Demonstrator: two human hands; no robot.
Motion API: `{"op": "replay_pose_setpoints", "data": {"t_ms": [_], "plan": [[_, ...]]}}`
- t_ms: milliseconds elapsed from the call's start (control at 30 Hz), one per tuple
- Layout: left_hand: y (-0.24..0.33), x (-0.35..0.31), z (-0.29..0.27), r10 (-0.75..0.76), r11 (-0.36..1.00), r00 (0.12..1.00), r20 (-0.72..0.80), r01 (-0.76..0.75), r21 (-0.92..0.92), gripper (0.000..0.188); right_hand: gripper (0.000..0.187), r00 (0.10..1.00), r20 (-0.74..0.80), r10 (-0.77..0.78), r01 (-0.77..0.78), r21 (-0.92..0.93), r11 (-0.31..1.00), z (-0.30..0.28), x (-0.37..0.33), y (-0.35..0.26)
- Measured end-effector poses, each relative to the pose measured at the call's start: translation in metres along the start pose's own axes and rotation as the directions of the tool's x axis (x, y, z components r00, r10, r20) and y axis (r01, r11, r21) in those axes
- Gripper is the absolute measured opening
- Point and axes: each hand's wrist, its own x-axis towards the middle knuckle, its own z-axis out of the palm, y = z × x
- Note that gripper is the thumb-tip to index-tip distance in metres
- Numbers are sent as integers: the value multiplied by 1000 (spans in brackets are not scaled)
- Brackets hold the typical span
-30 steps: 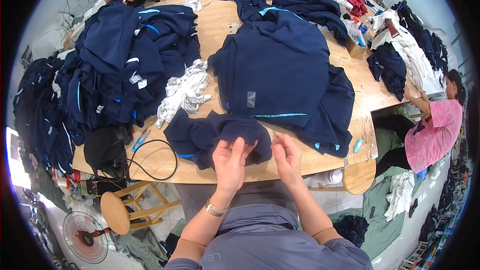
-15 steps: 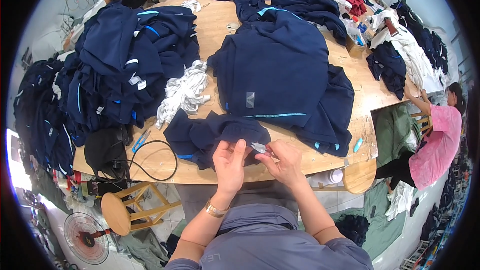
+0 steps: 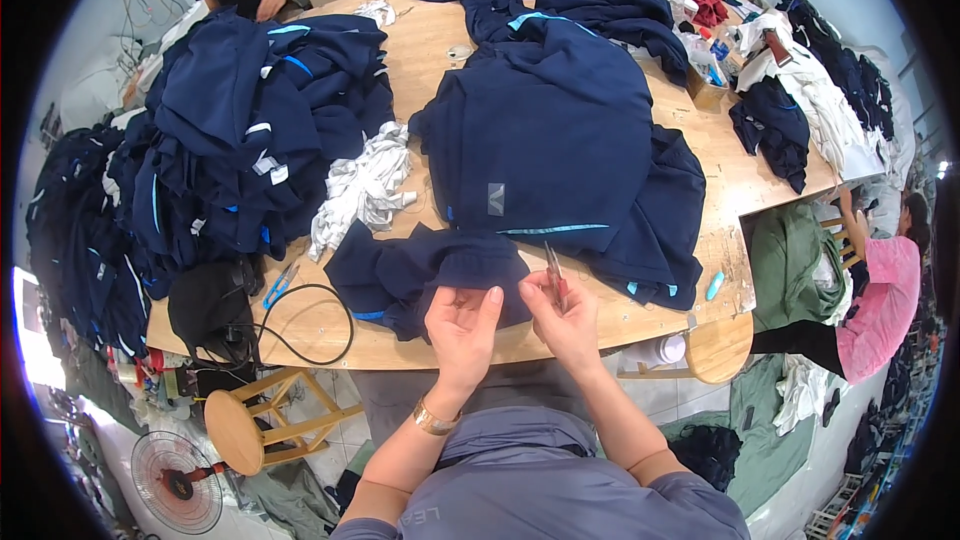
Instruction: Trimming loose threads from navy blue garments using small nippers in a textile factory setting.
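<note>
Close to the table's front edge lies a bunched navy garment [image 3: 385, 265] with a bright blue strip at its lower left. My left hand [image 3: 463, 330] pinches its near edge, palm up with the thumb on the right side. Small thread snips [image 3: 556, 275] stand tilted in my right hand [image 3: 565, 325], blades pointing up and away, fingers closed round the reddish handle. The blades are apart from the cloth. Just beyond, a flat stack of navy garments [image 3: 540, 130] with light blue trim covers the table's middle.
A tall heap of navy garments [image 3: 250, 110] rises at left, beside crumpled white cloth strips [image 3: 365, 185]. Blue snips [image 3: 280, 285], a black cable [image 3: 345, 340] and a black bag [image 3: 210, 305] lie front left. A wooden stool [image 3: 235, 430] stands below. Co-workers are at the far side and right.
My right hand has drawn the snips off the garment's edge and turned their blades upward. My left hand stays at the cloth. The person in pink at right has shifted.
</note>
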Motion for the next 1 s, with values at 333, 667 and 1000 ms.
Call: {"op": "replay_pose_setpoints", "data": {"t_ms": [333,667,1000], "plan": [[-10,-6,-5,290,825,955,60,-281,490,21,7,999,-43,-5,0,-110,994,9,-3,-6],[-10,-7,-1,25,988,1000,7,-26,153,24,4,987,-42,157,-156,28,987,5,0,-9],[-15,-8,-7,195,858,976,96,-217,465,24,6,994,-49,-101,83,-285,955,6,2,5]]}}
